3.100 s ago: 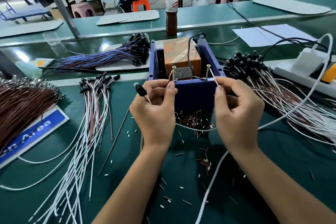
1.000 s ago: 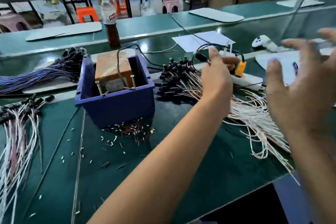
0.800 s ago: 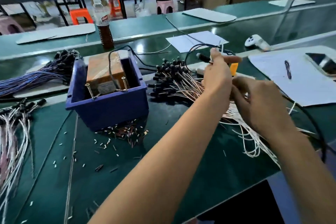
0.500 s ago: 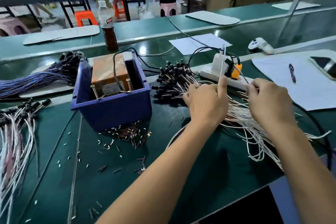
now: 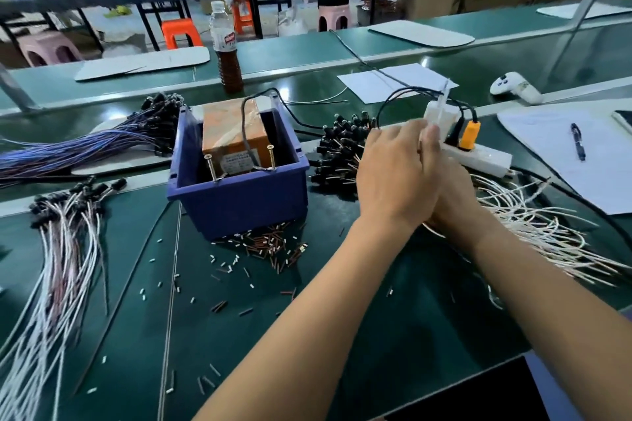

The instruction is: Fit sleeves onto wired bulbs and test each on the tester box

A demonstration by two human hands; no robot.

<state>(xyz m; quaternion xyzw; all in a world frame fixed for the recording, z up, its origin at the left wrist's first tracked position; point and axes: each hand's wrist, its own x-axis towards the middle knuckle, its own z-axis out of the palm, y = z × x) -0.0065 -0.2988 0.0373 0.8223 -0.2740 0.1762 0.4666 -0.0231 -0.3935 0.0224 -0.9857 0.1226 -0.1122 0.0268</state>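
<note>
The tester box (image 5: 239, 202) is a blue bin holding an orange transformer, with two upright screws at its front rim. To its right lies a pile of wired bulbs (image 5: 342, 150) with black heads and white and brown leads. My left hand (image 5: 396, 174) hovers over this pile and pinches thin white leads (image 5: 443, 102) that stick up, blurred, above its fingers. Pressed against it from the right, my right hand (image 5: 455, 198) is mostly covered, its fingers hidden. Loose sleeve pieces (image 5: 266, 246) are scattered in front of the box.
Another bundle of wired bulbs (image 5: 68, 225) lies at the left, and a blue-wired bundle (image 5: 85, 143) behind it. A white power strip (image 5: 478, 155) with an orange plug sits just beyond my hands. Paper with a pen (image 5: 578, 147) lies right; a bottle (image 5: 227, 48) stands behind the box.
Both hands left the tester box and went right to the bulb pile. In the last half second they closed together, the left now covering the right, with white leads raised.
</note>
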